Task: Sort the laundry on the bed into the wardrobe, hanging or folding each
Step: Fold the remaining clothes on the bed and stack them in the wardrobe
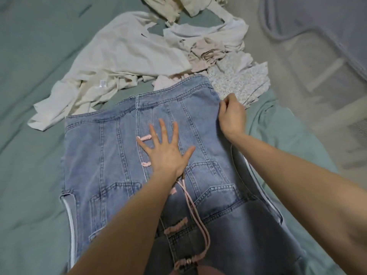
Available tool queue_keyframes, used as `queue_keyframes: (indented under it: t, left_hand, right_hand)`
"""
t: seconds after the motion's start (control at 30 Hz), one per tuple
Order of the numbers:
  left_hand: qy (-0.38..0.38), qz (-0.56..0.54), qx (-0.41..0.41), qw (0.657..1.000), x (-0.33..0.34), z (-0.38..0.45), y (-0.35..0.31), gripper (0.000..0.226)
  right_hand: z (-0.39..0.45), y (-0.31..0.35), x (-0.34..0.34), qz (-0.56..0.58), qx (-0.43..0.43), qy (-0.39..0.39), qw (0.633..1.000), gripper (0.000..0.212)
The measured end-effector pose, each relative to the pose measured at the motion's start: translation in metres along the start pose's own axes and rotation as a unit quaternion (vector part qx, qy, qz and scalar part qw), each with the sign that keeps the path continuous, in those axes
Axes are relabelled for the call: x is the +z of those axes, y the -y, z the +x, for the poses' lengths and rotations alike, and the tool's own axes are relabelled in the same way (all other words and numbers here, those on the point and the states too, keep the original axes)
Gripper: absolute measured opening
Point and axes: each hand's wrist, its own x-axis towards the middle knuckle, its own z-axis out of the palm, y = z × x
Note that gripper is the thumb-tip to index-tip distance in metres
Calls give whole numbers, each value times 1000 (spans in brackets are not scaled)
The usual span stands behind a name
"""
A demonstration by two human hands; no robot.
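A person's left hand (165, 150) presses flat, fingers (163, 127) spread and straight, on a blue denim garment (111, 155) laid across the green bed (29, 96) at the centre of the frame, while the right hand (232, 116) pinches the garment's upper right edge with curled fingers. Pink cords (195, 213) trail down the denim's middle. Above it, towards the top centre, cream and white clothes (123, 56) lie crumpled beside a floral-print piece (240, 78)
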Motion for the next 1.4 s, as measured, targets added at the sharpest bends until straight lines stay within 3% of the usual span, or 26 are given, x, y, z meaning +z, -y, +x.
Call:
queue_keyframes:
  t: [0.1,0.23,0.37,0.47,0.53,0.57,0.67,0.77,0.87,1.0,1.17,1.27,1.33,1.4]
  left_hand:
    - [-6,29,14,999,0,2,-1,90]
    - [3,29,43,999,-1,9,-1,95]
    - [41,35,44,998,-1,12,0,101]
    - [55,43,45,997,0,14,0,104]
    - [58,53,44,996,1,15,-1,105]
    - [63,56,42,996,2,15,-1,106]
    - [68,51,38,996,3,15,0,107]
    - [67,53,38,996,4,15,-1,107]
    - [63,48,32,996,5,15,-2,107]
    - [40,34,43,998,5,12,-2,103]
    - [7,15,70,997,4,6,2,96]
    - [5,5,68,998,4,-1,16,89]
    - [18,7,59,998,1,-10,33,84]
    - [29,10,54,998,-5,-23,56,79]
  right_hand:
    - [16,6,-1,19,-77,4,997,17]
    - [57,31,-4,-15,-174,191,966,49]
    - [93,57,-17,-101,-210,312,921,30]
    - [99,68,-25,-204,-236,305,900,41]
    - [93,70,-18,-223,-252,265,904,21]
    - [89,66,-9,-208,-257,233,915,12]
    - [67,46,7,-81,-160,154,972,40]
    - [36,14,-1,12,-97,111,989,48]
    - [-4,-13,-14,-34,-129,118,984,54]
    - [-22,-32,-19,5,-144,187,972,52]
    - [-16,-34,-14,-175,-155,157,960,57]
    - [-26,-29,-4,-217,-239,96,941,60]
    - [-30,-31,2,-270,-267,172,909,63]
    - [-33,-21,3,-316,-192,216,904,66]
